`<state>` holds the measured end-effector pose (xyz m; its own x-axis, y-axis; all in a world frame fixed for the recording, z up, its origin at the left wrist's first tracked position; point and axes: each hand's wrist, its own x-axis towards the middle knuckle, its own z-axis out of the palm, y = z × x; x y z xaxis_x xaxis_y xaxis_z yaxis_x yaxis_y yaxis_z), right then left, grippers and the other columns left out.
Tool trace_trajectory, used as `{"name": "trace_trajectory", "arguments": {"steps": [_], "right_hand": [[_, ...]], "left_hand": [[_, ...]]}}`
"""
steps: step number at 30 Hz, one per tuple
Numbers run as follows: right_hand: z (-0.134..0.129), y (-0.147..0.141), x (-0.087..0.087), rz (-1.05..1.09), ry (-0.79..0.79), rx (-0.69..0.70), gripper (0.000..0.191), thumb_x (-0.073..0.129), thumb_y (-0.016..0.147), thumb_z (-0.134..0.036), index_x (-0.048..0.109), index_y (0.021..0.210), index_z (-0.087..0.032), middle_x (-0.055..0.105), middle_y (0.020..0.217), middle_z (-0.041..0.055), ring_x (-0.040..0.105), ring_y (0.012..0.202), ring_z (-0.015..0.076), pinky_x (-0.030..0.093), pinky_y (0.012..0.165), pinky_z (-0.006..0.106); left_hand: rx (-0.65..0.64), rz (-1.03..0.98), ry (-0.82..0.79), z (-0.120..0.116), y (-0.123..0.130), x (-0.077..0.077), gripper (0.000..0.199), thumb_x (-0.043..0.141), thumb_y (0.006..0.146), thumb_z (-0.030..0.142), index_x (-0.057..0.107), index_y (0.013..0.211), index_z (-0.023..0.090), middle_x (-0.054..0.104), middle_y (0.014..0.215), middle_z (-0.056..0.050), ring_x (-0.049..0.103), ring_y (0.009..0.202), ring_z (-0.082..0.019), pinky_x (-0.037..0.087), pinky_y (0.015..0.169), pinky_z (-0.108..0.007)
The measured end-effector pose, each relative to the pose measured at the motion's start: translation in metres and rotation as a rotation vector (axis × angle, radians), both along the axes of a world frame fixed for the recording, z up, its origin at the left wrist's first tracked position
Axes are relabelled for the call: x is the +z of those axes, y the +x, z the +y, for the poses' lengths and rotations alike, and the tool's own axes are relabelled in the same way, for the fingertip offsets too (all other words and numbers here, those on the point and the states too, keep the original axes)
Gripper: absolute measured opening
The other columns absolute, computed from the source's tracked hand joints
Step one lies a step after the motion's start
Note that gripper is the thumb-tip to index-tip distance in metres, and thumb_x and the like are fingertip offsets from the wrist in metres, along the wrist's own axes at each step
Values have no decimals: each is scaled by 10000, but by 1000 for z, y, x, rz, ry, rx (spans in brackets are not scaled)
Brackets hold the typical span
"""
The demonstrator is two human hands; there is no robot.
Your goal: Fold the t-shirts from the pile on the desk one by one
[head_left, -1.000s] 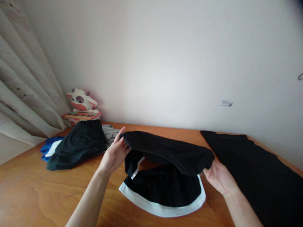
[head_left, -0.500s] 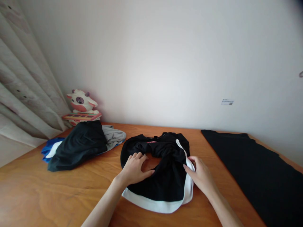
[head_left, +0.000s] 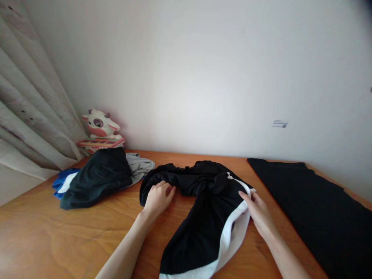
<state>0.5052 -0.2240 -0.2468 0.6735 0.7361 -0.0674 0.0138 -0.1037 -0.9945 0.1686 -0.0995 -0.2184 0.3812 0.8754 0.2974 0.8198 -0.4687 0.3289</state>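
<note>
A black shirt (head_left: 200,228) with a broad white hem lies bunched on the table, its neckline and small label toward the wall. Its lower part fans out toward me, and bare wood shows between this and the left side. My left hand (head_left: 159,197) is closed at the rolled left part of the shirt, with the fingertips partly hidden in the cloth. At the right edge, my right hand (head_left: 258,211) pinches the white hem (head_left: 232,228) between thumb and fingers. The hem hangs in a loose loop below that hand.
To the left lies a heap of clothes with a dark garment (head_left: 97,180), a grey one (head_left: 139,166) and blue cloth (head_left: 61,180). A cow toy keyboard (head_left: 101,131) stands behind it. Black cloth (head_left: 308,205) is spread along the right. A curtain (head_left: 31,100) hangs at left.
My right hand has drawn the white hem rightward. The shirt's lower part has swung toward me and right, opening its ring shape. My left hand has moved slightly left, its fingers now closed.
</note>
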Motion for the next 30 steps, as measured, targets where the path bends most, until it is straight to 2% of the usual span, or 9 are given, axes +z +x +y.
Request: {"name": "trace_trajectory", "arguments": {"steps": [3,6,9,13,16,19,22,27,30], "right_hand": [[-3,-15,5,67,-54,157,380,796,703,-544,731,898,-225,781,837,39,719,975,296,541,882,385],[-8,-30,13,309,-72,316,350,842,675,-493,753,881,-226,796,904,51,719,995,295,544,909,390],[-15,-40,21,470,-92,533,345,893,657,-444,751,873,-217,794,918,58,726,947,284,561,864,395],[-21,-58,24,565,-50,701,363,888,704,-455,741,925,-207,784,939,53,722,950,260,551,890,410],[-21,-81,24,581,17,778,381,853,740,-481,744,990,-215,782,1016,57,709,1023,273,522,954,430],[-17,-95,25,511,65,757,369,812,766,-490,744,1017,-228,780,1035,52,700,1042,288,524,946,427],[-12,-86,23,332,51,587,375,786,748,-516,734,988,-233,778,947,43,707,933,291,560,801,396],[-9,-50,16,57,151,225,314,679,743,-520,711,866,-233,752,796,40,693,839,283,537,710,352],[-14,-36,14,-66,232,251,326,662,762,-556,713,819,-240,726,736,27,673,794,260,527,709,348]], "left_hand": [[-181,-84,-171,-17,17,1,424,478,992,491,680,758,201,674,767,-61,657,730,-221,469,700,-314],[-299,-174,-198,-26,27,-7,356,649,880,432,685,1121,172,705,1030,-115,671,965,-275,515,843,-358],[-350,-307,-308,-27,28,-13,572,686,849,380,567,1361,154,684,1148,-150,649,1077,-296,512,960,-419],[-509,-660,-680,-35,30,-6,872,673,897,532,260,1595,209,627,1317,-185,698,944,-243,561,857,-391],[-587,-868,-878,-45,37,2,1116,744,821,624,75,1640,267,551,1439,-208,708,948,-237,565,838,-371],[-418,-1001,-917,-45,42,5,1047,857,741,518,312,1576,201,666,1293,-170,691,1055,-261,556,892,-352],[-199,-1149,-956,-33,38,9,711,899,681,311,615,1315,157,763,1074,-104,725,957,-239,568,853,-317],[54,-1622,-955,-13,15,33,485,754,762,178,694,1243,187,803,995,-63,772,886,-230,605,827,-308],[106,-1798,-994,-11,3,47,352,684,829,221,736,1168,141,809,941,-83,782,879,-266,625,839,-355]]}}
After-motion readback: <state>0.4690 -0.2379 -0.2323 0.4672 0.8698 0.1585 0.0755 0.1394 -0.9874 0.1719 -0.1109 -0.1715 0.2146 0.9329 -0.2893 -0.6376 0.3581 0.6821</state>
